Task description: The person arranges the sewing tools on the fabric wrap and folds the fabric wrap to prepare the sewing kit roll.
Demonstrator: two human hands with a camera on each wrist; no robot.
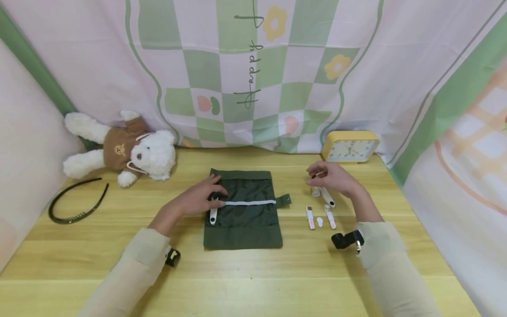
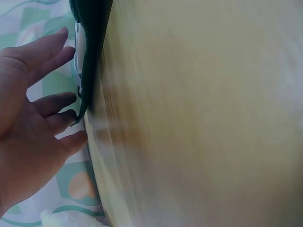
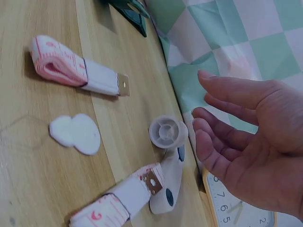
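My left hand (image 1: 198,194) rests at the left side of a dark green cloth pouch (image 1: 243,237) that lies unfolded, its fingertips on the cloth. Under those fingers, by the white elastic strip (image 1: 249,203), is a slim white tool (image 1: 213,215) with a dark dot; its upper part is partly hidden. My right hand (image 3: 265,127) hovers with loosely bent fingers and nothing visible between them. Close to its fingertips stands a clear plastic spool (image 3: 165,132), beside a white piece with dark ovals (image 3: 168,184). Two folded tape measures (image 3: 102,78) and a small white needle threader (image 3: 78,132) lie nearer.
A yellow clock (image 1: 350,146) stands at the back right, behind my right hand. At the left lie a white plush dog (image 1: 154,154) in a brown shirt and a black headband (image 1: 75,219). A checked curtain (image 1: 253,88) hangs behind the wooden table (image 1: 245,281).
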